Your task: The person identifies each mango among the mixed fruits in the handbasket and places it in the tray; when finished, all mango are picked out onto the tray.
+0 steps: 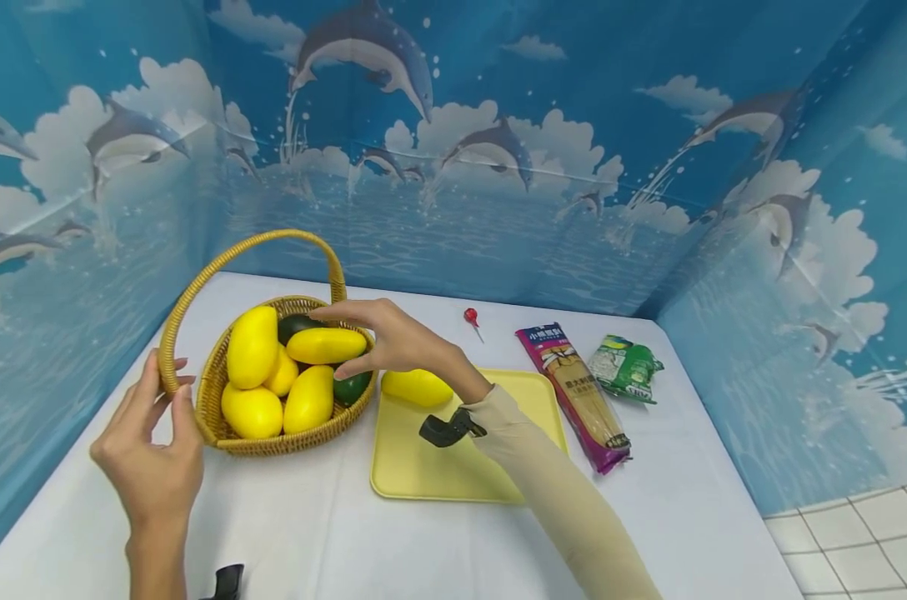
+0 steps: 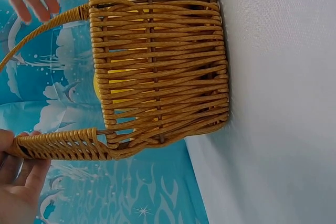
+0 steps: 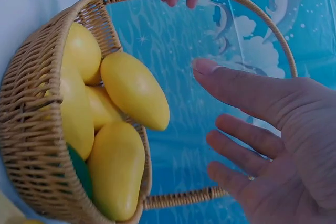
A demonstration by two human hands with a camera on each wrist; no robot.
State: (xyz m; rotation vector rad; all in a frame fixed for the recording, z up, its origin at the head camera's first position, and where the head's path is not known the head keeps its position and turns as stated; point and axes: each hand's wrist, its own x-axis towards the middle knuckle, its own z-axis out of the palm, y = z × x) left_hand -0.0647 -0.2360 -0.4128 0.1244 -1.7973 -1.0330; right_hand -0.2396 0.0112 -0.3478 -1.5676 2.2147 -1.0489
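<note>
A wicker basket (image 1: 288, 445) stands at the left of the table, filled with several yellow mangoes (image 1: 253, 347) and some dark green fruit (image 1: 352, 388) partly hidden under them. My left hand (image 1: 153, 450) pinches the near left part of its arched handle (image 1: 253, 242) between thumb and fingers; the left wrist view shows the same grip on the handle (image 2: 63, 145). Over the right side of the basket hovers my right hand (image 1: 397, 337), fingers extended and thumb apart. In the right wrist view, nothing lies between the fingers of that hand (image 3: 283, 145), and the mangoes (image 3: 135, 90) are apart from it.
A yellow tray (image 1: 453, 467) lies right of the basket, with one yellow mango (image 1: 416, 387) at its upper left under my right forearm. Farther right are a pack of noodles (image 1: 573, 392) and a green snack bag (image 1: 626, 368). A red lollipop (image 1: 472, 317) lies behind the tray.
</note>
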